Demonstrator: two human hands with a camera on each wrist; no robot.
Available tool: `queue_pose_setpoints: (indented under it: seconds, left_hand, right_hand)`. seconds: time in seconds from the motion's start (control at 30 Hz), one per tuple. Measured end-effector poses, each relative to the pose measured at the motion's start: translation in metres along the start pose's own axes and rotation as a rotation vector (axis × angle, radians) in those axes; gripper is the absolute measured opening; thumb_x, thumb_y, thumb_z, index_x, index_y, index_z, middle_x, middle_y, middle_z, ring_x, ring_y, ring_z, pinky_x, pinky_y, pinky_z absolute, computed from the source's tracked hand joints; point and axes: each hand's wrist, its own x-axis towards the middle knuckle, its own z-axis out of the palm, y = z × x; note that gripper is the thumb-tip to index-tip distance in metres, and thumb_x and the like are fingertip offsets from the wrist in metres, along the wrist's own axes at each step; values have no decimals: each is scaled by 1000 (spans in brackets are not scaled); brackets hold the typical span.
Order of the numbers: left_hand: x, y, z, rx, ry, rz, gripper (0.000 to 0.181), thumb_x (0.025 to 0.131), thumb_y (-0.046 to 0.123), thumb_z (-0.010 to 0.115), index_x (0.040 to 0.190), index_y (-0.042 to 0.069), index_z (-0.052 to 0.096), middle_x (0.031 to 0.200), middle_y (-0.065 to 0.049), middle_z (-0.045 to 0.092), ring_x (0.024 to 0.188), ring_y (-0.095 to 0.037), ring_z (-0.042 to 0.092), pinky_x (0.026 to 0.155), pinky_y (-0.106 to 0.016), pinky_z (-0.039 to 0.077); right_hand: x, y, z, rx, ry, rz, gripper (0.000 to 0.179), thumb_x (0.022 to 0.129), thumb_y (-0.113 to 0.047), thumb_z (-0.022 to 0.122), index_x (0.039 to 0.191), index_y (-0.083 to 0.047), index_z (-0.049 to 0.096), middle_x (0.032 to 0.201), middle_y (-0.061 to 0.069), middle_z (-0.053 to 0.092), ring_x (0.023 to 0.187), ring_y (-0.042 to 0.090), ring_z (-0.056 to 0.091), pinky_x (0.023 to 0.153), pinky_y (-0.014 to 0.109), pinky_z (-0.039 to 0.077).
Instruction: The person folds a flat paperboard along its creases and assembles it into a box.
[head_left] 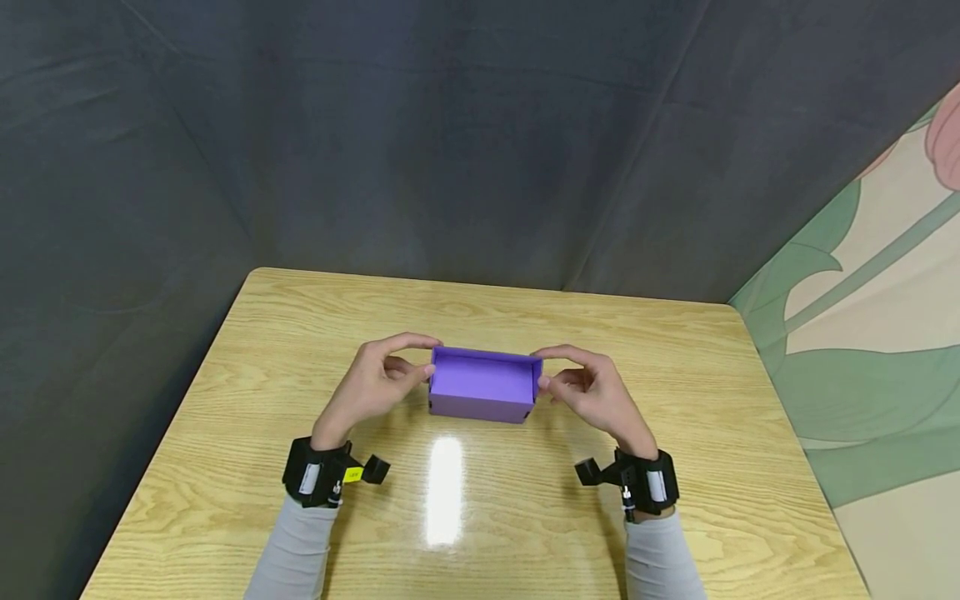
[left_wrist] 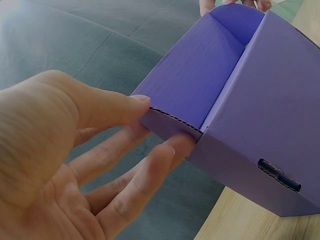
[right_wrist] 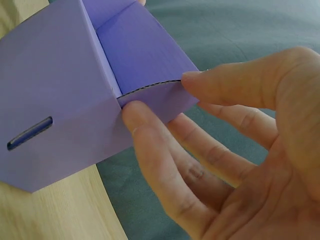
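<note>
A purple cardboard box (head_left: pixel 480 407), open at the top, is held between the two hands above the wooden table. At its left end my left hand (head_left: pixel 372 383) holds the short side wall, with fingertips at the wall's edge in the left wrist view. Opposite it, my right hand (head_left: pixel 594 387) grips the right end wall in the same manner. The box's inside (head_left: pixel 486 375) shows nothing lying in it. A narrow slot (left_wrist: pixel 279 175) is cut near a lower edge in the left wrist view, and a similar slot (right_wrist: pixel 30 133) shows in the right wrist view.
The light wooden table (head_left: pixel 240 408) lies under both arms, with a bright light reflection on it. Dark curtain (head_left: pixel 450 167) hangs behind and to the left. A floral cloth (head_left: pixel 885 333) stands beyond the right edge.
</note>
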Motion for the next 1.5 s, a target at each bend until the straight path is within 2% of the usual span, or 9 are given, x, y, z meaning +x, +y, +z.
queue_pose_setpoints:
  seconds: [0.1, 0.27, 0.33, 0.5, 0.77, 0.87, 1.03, 1.13, 1.5]
  left_hand:
    - [0, -1, 0, 4, -1, 19, 35, 98, 10, 79, 132, 19, 75, 131, -7, 76, 89, -26, 80, 70, -29, 62]
    - [1, -2, 1, -7, 0, 41, 34, 98, 9, 79, 130, 19, 76, 131, -8, 76, 92, -36, 80, 71, -30, 63]
    - [1, -2, 1, -2, 5, 45, 34, 98, 10, 80, 130, 20, 76, 130, -7, 77, 92, -36, 79, 71, -31, 63]
    - [1, -2, 0, 23, 11, 53, 33, 98, 11, 80, 129, 21, 77, 129, -7, 77, 87, -19, 78, 71, -33, 64]
    - [2, -4, 0, 33, 13, 88, 33, 97, 9, 80, 129, 19, 77, 129, -5, 77, 86, -15, 78, 74, -32, 65]
    - [2, -4, 1, 37, 12, 96, 33, 97, 9, 80, 129, 18, 77, 128, -5, 78, 87, -18, 78, 74, -31, 65]
    - [3, -6, 1, 21, 11, 104, 32, 97, 7, 79, 128, 17, 77, 128, -6, 77, 90, -35, 79, 76, -30, 65]
    - [3, -6, 2, 14, 13, 108, 32, 97, 6, 79, 128, 16, 77, 128, -8, 77, 92, -40, 79, 77, -29, 65]
    - [4, -8, 3, 51, 26, 146, 32, 96, 4, 80, 126, 14, 78, 127, -6, 78, 97, -19, 79, 83, -30, 65]
  right_hand:
    - [0, 2, 0, -43, 10, -37, 35, 98, -2, 77, 131, -12, 74, 125, 14, 75, 93, 20, 77, 75, 31, 64]
    - [1, 2, 2, -81, 29, -74, 35, 98, -2, 76, 132, -12, 75, 132, 10, 73, 108, 28, 74, 83, 33, 63]
    - [1, 2, 3, -86, 34, -83, 35, 97, -1, 77, 131, -11, 75, 132, 10, 73, 109, 28, 73, 84, 33, 63]
    - [3, 4, 3, -87, 44, -122, 34, 95, 1, 78, 128, -8, 77, 129, 11, 74, 109, 19, 73, 84, 31, 63]
    - [4, 6, 3, -79, 54, -163, 36, 92, 5, 80, 126, -7, 79, 129, 11, 75, 115, 13, 71, 85, 29, 63]
    - [5, 8, 4, -77, 58, -185, 36, 91, 7, 80, 125, -6, 79, 128, 14, 75, 116, 13, 70, 84, 29, 64]
    - [5, 10, 5, -75, 68, -213, 36, 90, 10, 80, 123, -4, 79, 126, 16, 75, 115, 11, 70, 82, 28, 63]
    - [5, 11, 5, -81, 74, -230, 36, 89, 11, 80, 123, -2, 79, 126, 17, 75, 116, 9, 69, 80, 27, 63]
    - [6, 11, 8, -135, 103, -256, 34, 88, 9, 82, 119, -5, 81, 123, 13, 77, 113, 11, 70, 78, 27, 63]
